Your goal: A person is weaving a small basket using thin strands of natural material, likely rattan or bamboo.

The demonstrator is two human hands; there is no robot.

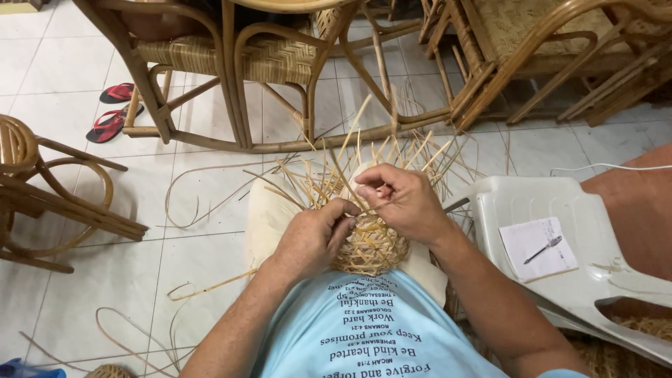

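Observation:
A small woven rattan basket (369,250) rests on a cream cushion (269,210) on my lap, with several loose cane strips (336,171) fanning up from its rim. My left hand (315,234) grips the basket's left side, fingers curled over the weave. My right hand (402,199) is just above the rim, pinching a thin cane strip between thumb and fingers. Both forearms reach in from the bottom, over my light blue shirt.
Rattan chairs (231,63) stand ahead, at the left (42,189) and at the upper right. A white plastic chair (560,238) at my right holds a paper slip and a spoon. Red flip-flops (112,112) and stray cane strips (196,189) lie on the tiled floor.

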